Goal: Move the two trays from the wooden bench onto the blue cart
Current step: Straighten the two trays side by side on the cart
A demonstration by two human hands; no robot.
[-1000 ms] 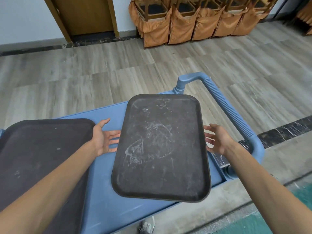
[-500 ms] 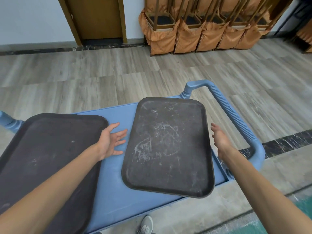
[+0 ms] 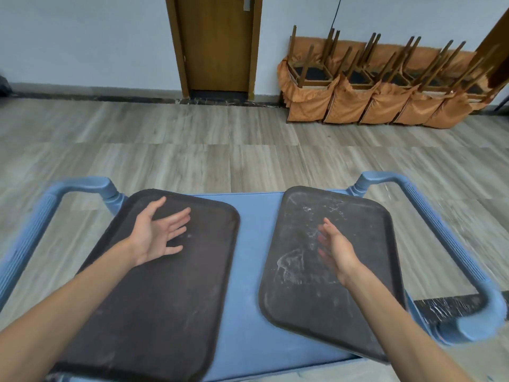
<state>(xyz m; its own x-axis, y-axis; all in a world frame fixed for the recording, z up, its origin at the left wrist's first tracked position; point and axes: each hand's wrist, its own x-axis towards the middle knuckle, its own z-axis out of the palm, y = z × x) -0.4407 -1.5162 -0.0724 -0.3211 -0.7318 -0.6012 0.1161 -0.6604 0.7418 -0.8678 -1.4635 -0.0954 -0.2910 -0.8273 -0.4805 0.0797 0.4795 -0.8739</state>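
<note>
Two dark, scuffed trays lie flat side by side on the blue cart (image 3: 252, 271). The left tray (image 3: 170, 299) fills the cart's left half. The right tray (image 3: 308, 307) has white scratch marks and its near corner overhangs the cart's front edge. My left hand (image 3: 157, 232) hovers over the left tray, palm up, fingers spread, holding nothing. My right hand (image 3: 334, 246) hovers over the right tray, edge-on, fingers extended and apart, also holding nothing.
The cart has a ribbed blue handle at the left end (image 3: 30, 230) and one at the right end (image 3: 451, 252). Beyond lies grey wood-look floor. A brown door (image 3: 217, 42) and a row of tipped chairs with orange covers (image 3: 380, 86) stand against the far wall.
Both hands have left the sides of the right tray and lifted; the left hand now hovers over the left tray. The view has swung up and left, showing the whole cart.
</note>
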